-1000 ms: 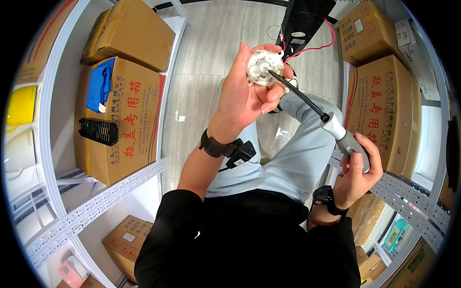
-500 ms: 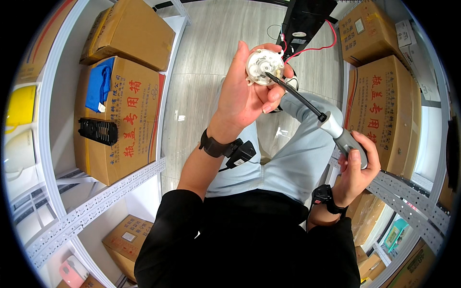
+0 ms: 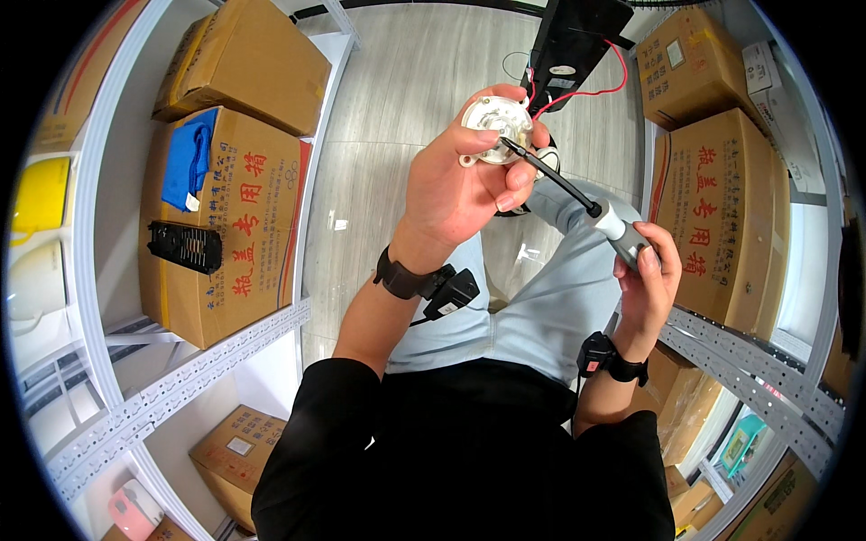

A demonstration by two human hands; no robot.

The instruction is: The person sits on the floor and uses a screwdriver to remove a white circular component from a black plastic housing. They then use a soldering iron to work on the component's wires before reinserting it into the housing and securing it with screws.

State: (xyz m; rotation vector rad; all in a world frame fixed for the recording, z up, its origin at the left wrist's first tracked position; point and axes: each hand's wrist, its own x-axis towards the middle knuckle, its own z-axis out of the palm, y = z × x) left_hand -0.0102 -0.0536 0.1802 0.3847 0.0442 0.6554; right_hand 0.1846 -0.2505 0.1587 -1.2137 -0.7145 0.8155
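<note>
Item one, your right hand (image 3: pixel 646 281): fingers closed about the grey-and-white handle of a screwdriver (image 3: pixel 617 228), its black shaft slanting up-left, tip over the face of a round white part (image 3: pixel 495 114), contact not discernible. Item two, your left hand (image 3: pixel 444 185): fingers grasping that part, thumb laid over its lower-left face, others behind it and at its right edge. Item three, beyond: one red wire (image 3: pixel 591 91), looping between the part's right side and a black housing (image 3: pixel 577 45).

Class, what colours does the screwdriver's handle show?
The handle is white near the shaft and grey behind; see the head view.
</note>
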